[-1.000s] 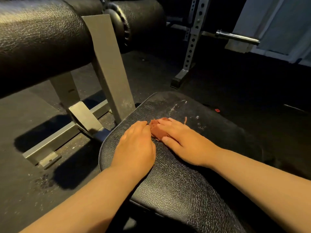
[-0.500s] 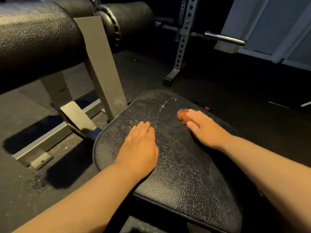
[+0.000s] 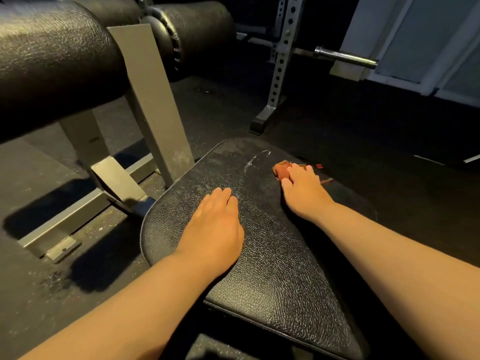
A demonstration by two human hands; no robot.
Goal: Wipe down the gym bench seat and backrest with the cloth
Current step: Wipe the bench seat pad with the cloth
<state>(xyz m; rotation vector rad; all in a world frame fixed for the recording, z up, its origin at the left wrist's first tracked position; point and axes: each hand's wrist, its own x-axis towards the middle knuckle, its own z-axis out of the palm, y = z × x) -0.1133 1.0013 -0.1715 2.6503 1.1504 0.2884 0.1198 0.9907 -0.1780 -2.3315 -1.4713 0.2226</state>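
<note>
Padded roller [image 3: 52,63], black, above and left of the bench seat [image 3: 272,268]; grey frame upright [image 3: 153,105], just off the seat's left edge; left hand [image 3: 215,224], palm down on the seat's left part, fingers [image 3: 218,196] straight and together, holding nothing. Cloth [image 3: 281,170], small reddish wad, on the seat's far right part; right hand [image 3: 304,190] on top of it, fingers [image 3: 298,172] laid over it, pressing it to the seat, thumb out to the left. Perforated rack post [image 3: 278,74] and barbell end [image 3: 345,57], well beyond the seat's far edge, rightward.
</note>
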